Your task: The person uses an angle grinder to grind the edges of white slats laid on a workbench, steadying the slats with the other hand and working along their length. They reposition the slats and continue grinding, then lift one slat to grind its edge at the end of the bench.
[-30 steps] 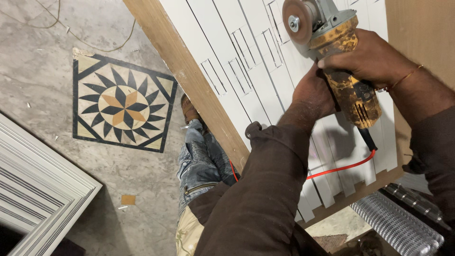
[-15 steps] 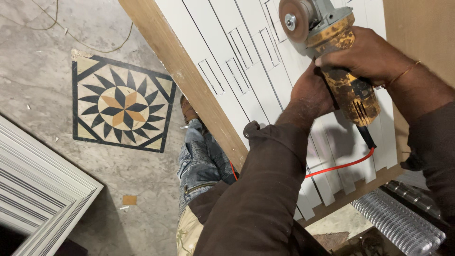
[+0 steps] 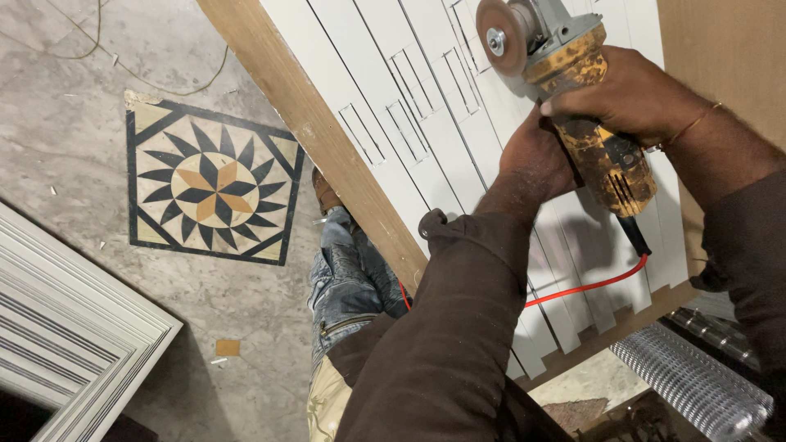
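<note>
Here the right hand (image 3: 630, 94) is wrapped tight around the body of an angle grinder (image 3: 573, 98), fingers curled over its top, a thin band at the wrist. The left hand (image 3: 536, 155) comes in from below and closes against the underside of the same tool, so both hands clamp it between them. The grinder is held up over the upper right of the view, just above the white panel (image 3: 426, 106); whether its disc touches the surface cannot be told. Its casing is yellow, heavily scuffed and stained brown, with dark vent slots near the tail; the head is grey metal, and a round reddish-brown disc (image 3: 501, 37) with a bright centre nut faces the camera. A black cable sleeve leaves the tail and joins a red cord (image 3: 589, 286) that runs across the panel. The panel is made of long white slats with narrow rectangular cutouts, edged on the left by a plain wooden frame (image 3: 319, 139). Both sleeves are dark brown. Below the frame show the person's blue jeans (image 3: 348, 286) and a brown shoe. On the grey stone floor lies an inlaid star-patterned tile (image 3: 209, 184), with white ribbed moulding (image 3: 74, 344) at the lower left and a roll of wire mesh (image 3: 696, 385) at the lower right.
</note>
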